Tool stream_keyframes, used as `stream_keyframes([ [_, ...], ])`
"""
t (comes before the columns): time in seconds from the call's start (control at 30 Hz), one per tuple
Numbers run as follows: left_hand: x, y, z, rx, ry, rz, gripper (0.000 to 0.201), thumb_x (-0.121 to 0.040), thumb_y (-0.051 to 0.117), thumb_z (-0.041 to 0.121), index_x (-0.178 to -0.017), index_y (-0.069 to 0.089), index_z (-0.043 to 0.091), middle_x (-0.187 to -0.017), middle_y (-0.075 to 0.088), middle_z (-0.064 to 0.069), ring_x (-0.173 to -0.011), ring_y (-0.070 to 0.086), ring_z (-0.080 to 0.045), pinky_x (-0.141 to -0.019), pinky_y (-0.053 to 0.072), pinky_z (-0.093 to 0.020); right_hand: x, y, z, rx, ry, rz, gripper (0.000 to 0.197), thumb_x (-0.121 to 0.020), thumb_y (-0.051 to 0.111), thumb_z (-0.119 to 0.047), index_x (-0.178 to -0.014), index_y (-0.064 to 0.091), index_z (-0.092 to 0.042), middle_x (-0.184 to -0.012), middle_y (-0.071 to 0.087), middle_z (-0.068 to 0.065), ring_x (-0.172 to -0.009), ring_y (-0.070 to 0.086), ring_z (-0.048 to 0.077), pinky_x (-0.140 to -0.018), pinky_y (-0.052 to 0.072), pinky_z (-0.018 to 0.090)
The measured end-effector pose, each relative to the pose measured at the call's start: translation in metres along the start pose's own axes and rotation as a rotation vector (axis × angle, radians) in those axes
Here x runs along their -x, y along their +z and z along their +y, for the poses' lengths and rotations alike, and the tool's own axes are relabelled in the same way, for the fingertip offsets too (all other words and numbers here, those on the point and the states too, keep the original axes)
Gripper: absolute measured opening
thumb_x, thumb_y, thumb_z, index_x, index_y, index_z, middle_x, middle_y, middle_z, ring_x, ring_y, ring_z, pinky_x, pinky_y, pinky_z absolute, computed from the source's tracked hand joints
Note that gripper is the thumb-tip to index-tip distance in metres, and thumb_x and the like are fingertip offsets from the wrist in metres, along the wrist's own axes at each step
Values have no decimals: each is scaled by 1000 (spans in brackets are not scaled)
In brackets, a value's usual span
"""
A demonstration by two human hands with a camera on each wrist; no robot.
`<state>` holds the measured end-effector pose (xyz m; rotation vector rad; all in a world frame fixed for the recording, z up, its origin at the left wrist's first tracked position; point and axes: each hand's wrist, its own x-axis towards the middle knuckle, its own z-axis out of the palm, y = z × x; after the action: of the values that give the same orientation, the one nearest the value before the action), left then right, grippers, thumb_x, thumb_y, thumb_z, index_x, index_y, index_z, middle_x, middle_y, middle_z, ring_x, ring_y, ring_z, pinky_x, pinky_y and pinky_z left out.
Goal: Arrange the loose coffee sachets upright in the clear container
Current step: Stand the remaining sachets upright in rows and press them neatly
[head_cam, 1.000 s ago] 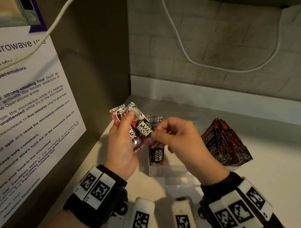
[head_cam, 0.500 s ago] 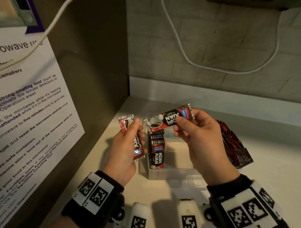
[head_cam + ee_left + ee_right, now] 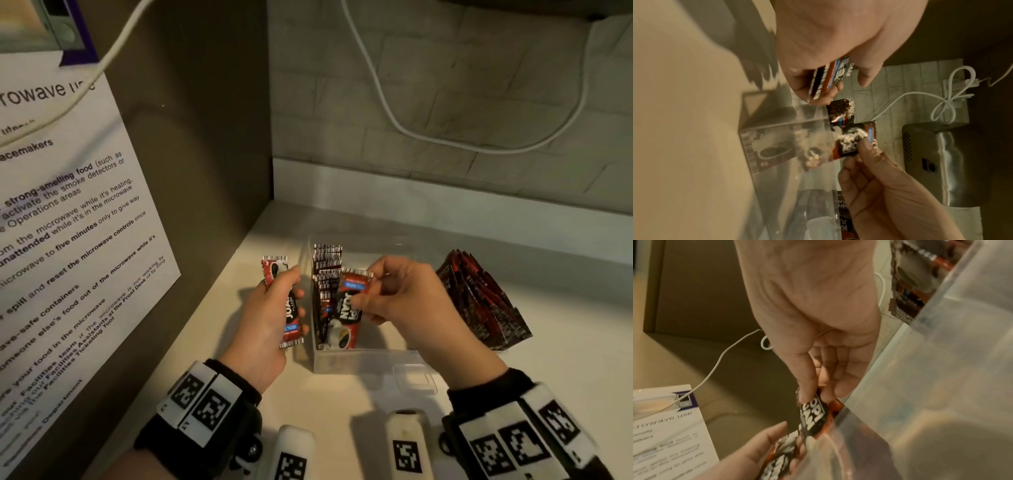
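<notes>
While the right hand (image 3: 407, 301) pinches one coffee sachet (image 3: 349, 308) by its upper part between thumb and fingertips, the sachet's lower end already sits inside the clear container (image 3: 363, 359), just beside the upright row of sachets (image 3: 325, 274) at the left wall. To seat it well, I would keep it vertical, slide it down flush against that row, and let go only once its bottom edge meets the floor, so it cannot lean into the bare right half. The left hand (image 3: 270, 325) grips another sachet (image 3: 291, 318) upright, just outside the container's left wall. More loose sachets (image 3: 479, 298) lie heaped on the worktop (image 3: 565, 359) to the right; the cabinet side at left limits room there.
</notes>
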<state>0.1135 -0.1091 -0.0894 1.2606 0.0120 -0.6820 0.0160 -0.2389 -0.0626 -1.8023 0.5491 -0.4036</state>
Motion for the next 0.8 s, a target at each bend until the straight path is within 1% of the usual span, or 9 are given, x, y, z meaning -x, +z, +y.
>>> stream_keyframes([
  [0.07,1,-1,-3,-20,-7,3,20,-90,63,34,-85,59,14,-66,53,-1,-53,50,-12,-48,41,-25,-2,6,6,50,43,-33,26,-72,75,8,-71,54,-7,-59,63,5,-50,60,12,-50,51,23],
  [0.2,2,-4,-10,-52,67,-44,17,-88,64,13,-72,59,16,-63,58,2,-63,53,-15,-62,43,-29,-5,20,18,208,53,-14,32,-68,80,2,-63,53,-14,-64,65,11,-58,62,26,-65,57,45],
  [0.3,4,-5,-10,-45,89,-98,30,-88,50,-10,-76,58,17,-90,71,2,-86,66,-16,-77,51,-33,-5,20,20,414,45,2,31,-65,85,-17,-71,54,-16,-68,64,0,-61,58,15,-66,53,38],
  [0.4,7,-3,-16,-56,83,-161,29,-88,42,-14,-106,57,2,-107,71,-9,-100,69,-25,-82,55,-38,-9,19,18,515,166,-128,60,-59,87,-30,-105,50,-16,-86,65,-2,-74,61,13,-63,49,28],
  [0.5,9,2,-21,-96,102,-179,47,-88,39,-17,-128,53,3,-112,69,-20,-101,68,-32,-77,58,-36,-18,22,15,607,238,-269,76,-62,85,-25,-125,43,-14,-105,64,1,-92,61,16,-73,47,25],
  [0.57,9,5,-21,-136,135,-179,48,-89,39,-17,-127,56,8,-112,70,-15,-98,69,-26,-70,58,-28,-22,25,14,626,244,-320,64,-68,81,-21,-124,50,-15,-110,64,1,-92,60,14,-78,46,24],
  [0.63,9,8,-21,-177,146,-163,51,-88,39,-17,-125,58,12,-110,71,-12,-97,70,-23,-71,58,-26,-23,30,13,667,221,-392,52,-75,76,-24,-122,56,-19,-109,64,-1,-90,61,10,-79,42,20],
  [0.73,5,7,-18,-220,154,-149,47,-86,38,-18,-121,56,7,-107,70,-11,-95,68,-22,-72,55,-27,-24,37,12,708,210,-408,57,-78,73,-28,-130,50,-20,-122,61,2,-113,59,20,-83,40,21],
  [0.8,4,4,-13,-225,158,-164,39,-85,39,-19,-110,55,7,-100,69,-11,-89,67,-20,-66,54,-23,-23,40,11,700,207,-385,61,-80,71,-23,-134,43,-16,-128,57,6,-116,56,24,-84,40,22],
])
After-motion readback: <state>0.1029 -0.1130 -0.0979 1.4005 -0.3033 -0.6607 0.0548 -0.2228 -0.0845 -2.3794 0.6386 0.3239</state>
